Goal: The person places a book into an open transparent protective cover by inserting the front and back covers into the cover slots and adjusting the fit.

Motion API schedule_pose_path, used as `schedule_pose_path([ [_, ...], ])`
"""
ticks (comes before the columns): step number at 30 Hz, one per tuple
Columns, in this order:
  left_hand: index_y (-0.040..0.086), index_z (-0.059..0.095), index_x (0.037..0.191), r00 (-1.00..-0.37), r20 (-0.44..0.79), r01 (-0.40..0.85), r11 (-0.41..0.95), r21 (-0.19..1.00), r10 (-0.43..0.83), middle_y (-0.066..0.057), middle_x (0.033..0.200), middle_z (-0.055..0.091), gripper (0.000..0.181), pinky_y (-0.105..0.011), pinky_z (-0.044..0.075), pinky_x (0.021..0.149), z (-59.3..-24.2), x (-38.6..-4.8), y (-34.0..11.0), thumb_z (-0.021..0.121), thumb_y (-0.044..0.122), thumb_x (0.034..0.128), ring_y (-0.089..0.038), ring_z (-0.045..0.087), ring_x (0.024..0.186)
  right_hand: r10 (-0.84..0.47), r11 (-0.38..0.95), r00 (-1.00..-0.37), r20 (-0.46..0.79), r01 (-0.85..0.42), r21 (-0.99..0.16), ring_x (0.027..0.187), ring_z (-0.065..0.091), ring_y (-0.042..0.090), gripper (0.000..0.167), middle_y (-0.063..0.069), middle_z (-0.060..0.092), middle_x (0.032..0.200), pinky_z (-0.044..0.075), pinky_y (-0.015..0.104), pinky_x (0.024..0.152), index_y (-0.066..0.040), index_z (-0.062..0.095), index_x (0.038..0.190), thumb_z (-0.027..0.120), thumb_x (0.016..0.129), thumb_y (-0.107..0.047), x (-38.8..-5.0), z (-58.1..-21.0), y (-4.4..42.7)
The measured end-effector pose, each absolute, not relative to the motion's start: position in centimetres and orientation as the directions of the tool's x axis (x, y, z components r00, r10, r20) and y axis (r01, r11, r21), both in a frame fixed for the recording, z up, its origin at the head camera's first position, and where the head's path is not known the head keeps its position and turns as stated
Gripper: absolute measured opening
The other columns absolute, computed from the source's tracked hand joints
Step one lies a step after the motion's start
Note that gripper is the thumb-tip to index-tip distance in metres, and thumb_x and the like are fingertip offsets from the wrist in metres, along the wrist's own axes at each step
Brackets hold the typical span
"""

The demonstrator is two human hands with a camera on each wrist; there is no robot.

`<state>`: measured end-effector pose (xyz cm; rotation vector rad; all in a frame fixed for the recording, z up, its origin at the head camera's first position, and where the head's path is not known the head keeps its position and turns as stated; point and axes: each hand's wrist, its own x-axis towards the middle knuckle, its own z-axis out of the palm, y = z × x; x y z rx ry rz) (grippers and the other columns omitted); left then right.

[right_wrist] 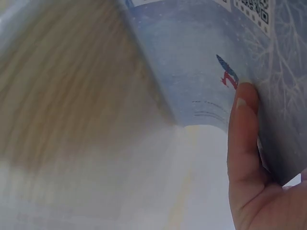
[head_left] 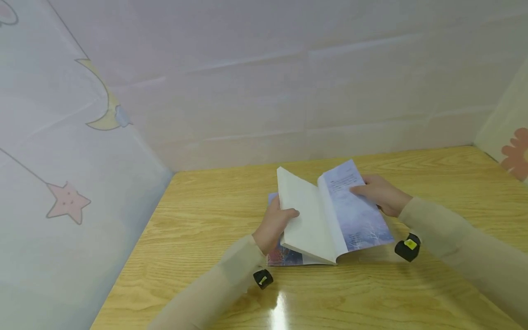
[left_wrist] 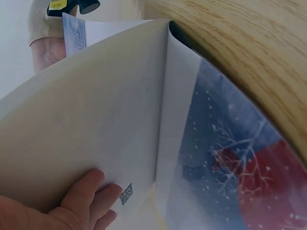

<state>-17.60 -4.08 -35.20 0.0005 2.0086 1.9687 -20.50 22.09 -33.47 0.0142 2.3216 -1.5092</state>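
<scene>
A book (head_left: 307, 215) is spread above the wooden table, its white page block tilted up and a blue-purple cover flap (head_left: 356, 211) raised at the right. My left hand (head_left: 274, 224) grips the page block at its left side, thumb on the white page; in the left wrist view the fingers (left_wrist: 91, 196) lie against the back of a page near a small printed code. My right hand (head_left: 381, 195) pinches the flap's right edge, thumb on its printed face. The right wrist view shows my right hand (right_wrist: 254, 167) against the flap's other, bluish side.
The wooden table (head_left: 198, 206) meets a pale wall (head_left: 247, 91) behind and a left wall with a moon and a star (head_left: 68, 201). A red flower (head_left: 515, 153) decorates the right wall. Black devices hang at both wrists.
</scene>
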Motion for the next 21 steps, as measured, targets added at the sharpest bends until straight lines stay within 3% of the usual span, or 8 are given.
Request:
schedule_pose_path([
  [5,-0.003,0.033,0.141,-0.947,-0.242,-0.236,0.053,0.970,0.213,-0.020,0.123,0.054,0.060,-0.047,0.052,0.086,-35.6,-17.8,-4.5,0.055,0.001,0.0860,-0.034,0.060,0.107,-0.160,0.437,-0.929,-0.333,0.235,-0.868,0.080,0.065,0.018,0.052,0.019,0.062,0.111,0.055,0.036,0.071,0.014,0.027,0.144,0.042,0.104,-0.015,-20.2,-34.0,22.5],
  [14,-0.007,0.028,0.146,-0.945,-0.252,-0.243,0.072,0.967,0.206,-0.022,0.135,0.046,0.061,-0.050,0.038,0.103,-36.7,-18.2,-5.3,0.047,-0.005,0.0875,-0.037,0.048,0.123,-0.172,0.401,-0.907,-0.385,0.293,-0.868,0.082,0.065,0.017,0.054,0.008,0.066,0.101,0.054,0.036,0.072,0.014,0.028,0.143,0.042,0.105,-0.021,-20.0,-36.1,23.7],
  [21,-0.009,0.029,0.145,-0.945,-0.260,-0.250,0.075,0.965,0.199,-0.024,0.137,0.045,0.057,-0.050,0.039,0.103,-37.0,-18.2,-5.8,0.046,-0.005,0.0901,-0.038,0.047,0.124,-0.150,0.442,-0.893,-0.424,0.323,-0.837,0.088,0.060,0.017,0.057,0.019,0.060,0.117,0.050,0.034,0.076,0.015,0.025,0.144,0.041,0.106,-0.024,-20.1,-38.1,24.5],
])
